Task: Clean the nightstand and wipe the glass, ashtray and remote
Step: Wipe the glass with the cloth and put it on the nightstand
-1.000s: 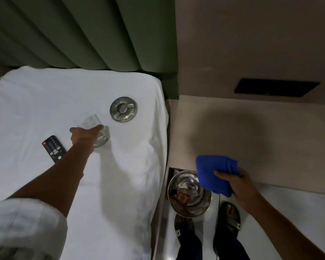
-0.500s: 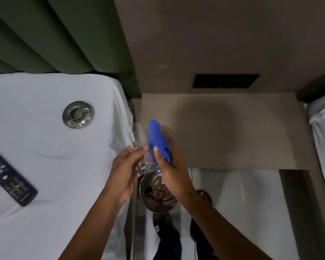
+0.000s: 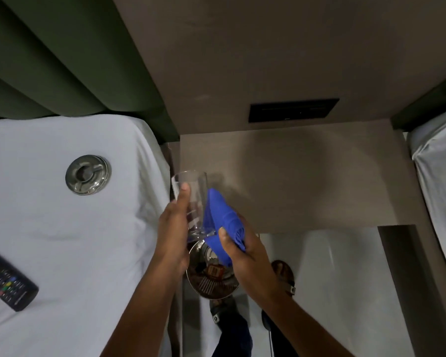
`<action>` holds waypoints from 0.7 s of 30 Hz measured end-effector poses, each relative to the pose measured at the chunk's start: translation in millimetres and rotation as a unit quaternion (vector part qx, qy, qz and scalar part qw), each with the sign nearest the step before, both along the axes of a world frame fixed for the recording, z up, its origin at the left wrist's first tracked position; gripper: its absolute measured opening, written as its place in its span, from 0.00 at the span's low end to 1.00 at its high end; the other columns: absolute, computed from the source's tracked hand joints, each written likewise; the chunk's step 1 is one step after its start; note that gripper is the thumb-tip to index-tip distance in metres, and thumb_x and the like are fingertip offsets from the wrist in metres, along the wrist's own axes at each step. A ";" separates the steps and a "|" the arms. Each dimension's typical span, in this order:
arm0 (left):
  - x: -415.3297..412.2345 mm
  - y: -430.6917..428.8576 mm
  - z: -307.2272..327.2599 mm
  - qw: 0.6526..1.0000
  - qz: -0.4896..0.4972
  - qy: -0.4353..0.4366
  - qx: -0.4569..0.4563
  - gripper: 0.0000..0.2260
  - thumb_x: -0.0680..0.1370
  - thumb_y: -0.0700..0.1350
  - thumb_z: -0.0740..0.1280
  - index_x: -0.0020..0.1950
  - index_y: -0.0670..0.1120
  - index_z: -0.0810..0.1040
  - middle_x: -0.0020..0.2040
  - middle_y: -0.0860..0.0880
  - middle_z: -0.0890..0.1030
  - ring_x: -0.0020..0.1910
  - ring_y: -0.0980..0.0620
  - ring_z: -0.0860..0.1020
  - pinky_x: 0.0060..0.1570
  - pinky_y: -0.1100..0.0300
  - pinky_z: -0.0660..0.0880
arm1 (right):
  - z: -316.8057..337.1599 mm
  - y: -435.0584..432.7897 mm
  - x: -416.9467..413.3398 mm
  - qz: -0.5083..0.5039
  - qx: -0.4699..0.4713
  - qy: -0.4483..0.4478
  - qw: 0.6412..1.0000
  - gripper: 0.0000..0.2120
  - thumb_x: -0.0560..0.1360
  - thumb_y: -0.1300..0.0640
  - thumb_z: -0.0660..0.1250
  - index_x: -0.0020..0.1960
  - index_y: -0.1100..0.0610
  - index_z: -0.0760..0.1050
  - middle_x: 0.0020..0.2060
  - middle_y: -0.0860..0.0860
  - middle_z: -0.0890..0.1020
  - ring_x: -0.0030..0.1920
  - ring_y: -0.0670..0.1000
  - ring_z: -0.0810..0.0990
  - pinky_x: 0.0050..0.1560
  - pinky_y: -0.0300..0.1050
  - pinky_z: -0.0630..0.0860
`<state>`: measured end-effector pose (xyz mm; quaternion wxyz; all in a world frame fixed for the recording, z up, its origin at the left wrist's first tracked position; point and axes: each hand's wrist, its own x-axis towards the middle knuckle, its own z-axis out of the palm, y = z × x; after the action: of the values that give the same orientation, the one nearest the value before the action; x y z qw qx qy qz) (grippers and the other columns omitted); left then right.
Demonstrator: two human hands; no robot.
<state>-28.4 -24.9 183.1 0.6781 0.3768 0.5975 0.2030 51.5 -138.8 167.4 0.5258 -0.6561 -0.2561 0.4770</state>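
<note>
My left hand [image 3: 172, 231] grips a clear drinking glass [image 3: 194, 199] by its side, holding it in the air over the left edge of the beige nightstand [image 3: 307, 176]. My right hand [image 3: 245, 251] clutches a folded blue cloth [image 3: 223, 222] pressed against the glass's right side. A round metal ashtray [image 3: 88, 174] lies on the white bed [image 3: 62, 240] at the left. The black remote [image 3: 7, 282] rests on the sheet near the left edge, partly cut off by the frame.
A metal waste bin [image 3: 211, 279] with wrappers inside stands on the floor below my hands. My sandalled feet [image 3: 283, 276] are beside it. A green padded headboard [image 3: 62, 60] rises behind the bed. A second white bed [image 3: 438, 176] borders the nightstand's right side. A dark switch panel [image 3: 292, 109] sits on the wall.
My left hand lifted the glass off the bed and carried it right to the nightstand's edge. My right hand brought the blue cloth up against the glass.
</note>
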 end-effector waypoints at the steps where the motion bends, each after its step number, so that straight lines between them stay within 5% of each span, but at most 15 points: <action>1: 1.9 -0.6 -1.6 0.999 -0.026 0.014 -0.014 0.23 0.74 0.68 0.61 0.57 0.53 0.82 0.52 0.47 0.86 0.51 0.46 0.85 0.51 0.49 0.82 | -1.1 1.8 0.8 -0.007 -0.005 0.003 1.000 0.16 0.79 0.49 0.60 0.66 0.39 0.68 0.56 0.41 0.80 0.56 0.41 0.79 0.57 0.36 0.76; 3: 6.1 -3.8 -4.9 0.997 -0.066 0.022 -0.033 0.27 0.74 0.70 0.60 0.58 0.52 0.82 0.52 0.47 0.87 0.53 0.46 0.84 0.57 0.47 0.79 | -2.9 13.5 8.0 -0.036 0.006 0.009 0.999 0.20 0.78 0.49 0.61 0.69 0.43 0.65 0.62 0.42 0.77 0.59 0.38 0.77 0.61 0.38 0.75; 5: 7.0 -7.3 -8.6 0.996 -0.086 0.021 -0.033 0.27 0.71 0.70 0.63 0.53 0.50 0.84 0.49 0.47 0.87 0.50 0.48 0.85 0.53 0.50 0.81 | -1.3 25.7 17.1 -0.046 0.027 0.006 0.999 0.22 0.79 0.56 0.61 0.71 0.44 0.63 0.67 0.45 0.73 0.63 0.38 0.74 0.64 0.37 0.73; 7: 5.8 -6.9 -8.9 0.995 -0.090 0.009 -0.038 0.26 0.68 0.69 0.67 0.49 0.48 0.85 0.47 0.44 0.87 0.46 0.48 0.85 0.46 0.53 0.83 | 3.9 30.2 23.9 -0.032 0.047 -0.057 0.997 0.25 0.78 0.63 0.62 0.70 0.43 0.61 0.72 0.50 0.66 0.70 0.43 0.68 0.70 0.39 0.66; 9: 4.1 -3.1 -7.7 0.994 -0.092 -0.009 -0.052 0.24 0.69 0.64 0.70 0.52 0.46 0.85 0.48 0.42 0.86 0.47 0.46 0.84 0.50 0.49 0.82 | 6.0 26.0 30.4 0.018 0.064 -0.155 0.986 0.25 0.76 0.62 0.61 0.69 0.47 0.60 0.74 0.56 0.61 0.73 0.51 0.62 0.74 0.44 0.59; 11: 4.7 -0.5 -7.1 0.992 -0.086 -0.045 -0.076 0.19 0.72 0.57 0.71 0.55 0.45 0.84 0.51 0.41 0.83 0.50 0.44 0.82 0.54 0.44 0.81 | 7.3 16.8 40.2 0.064 0.073 -0.236 0.967 0.26 0.74 0.60 0.61 0.70 0.49 0.62 0.75 0.55 0.59 0.74 0.53 0.60 0.74 0.48 0.59; 14: 14.8 -5.3 -6.3 0.982 -0.009 -0.129 -0.134 0.20 0.67 0.56 0.73 0.53 0.45 0.86 0.52 0.42 0.84 0.52 0.45 0.83 0.50 0.50 0.83 | 10.5 1.0 49.1 0.094 0.080 -0.304 0.945 0.27 0.75 0.57 0.63 0.72 0.46 0.62 0.76 0.53 0.58 0.75 0.54 0.58 0.73 0.54 0.61; 17: 28.8 -11.0 -5.4 0.942 0.076 -0.206 -0.253 0.33 0.69 0.62 0.70 0.68 0.42 0.76 0.69 0.40 0.76 0.68 0.43 0.74 0.69 0.49 0.71 | 10.5 -15.5 45.3 0.113 0.092 -0.426 0.893 0.25 0.77 0.52 0.58 0.73 0.47 0.60 0.76 0.55 0.56 0.76 0.59 0.54 0.74 0.55 0.57; 21: 40.2 -13.2 -4.0 0.920 0.080 -0.246 -0.293 0.38 0.71 0.70 0.63 0.69 0.42 0.75 0.57 0.43 0.83 0.54 0.47 0.82 0.53 0.54 0.81 | 1.5 -32.7 37.3 0.124 0.091 -0.456 0.877 0.28 0.76 0.53 0.62 0.74 0.46 0.58 0.76 0.53 0.53 0.77 0.59 0.51 0.75 0.48 0.52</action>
<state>11.8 -38.1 179.1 0.8654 0.0500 0.4726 0.1590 88.8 -171.4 168.8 0.3448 -0.7133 -0.5885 0.1609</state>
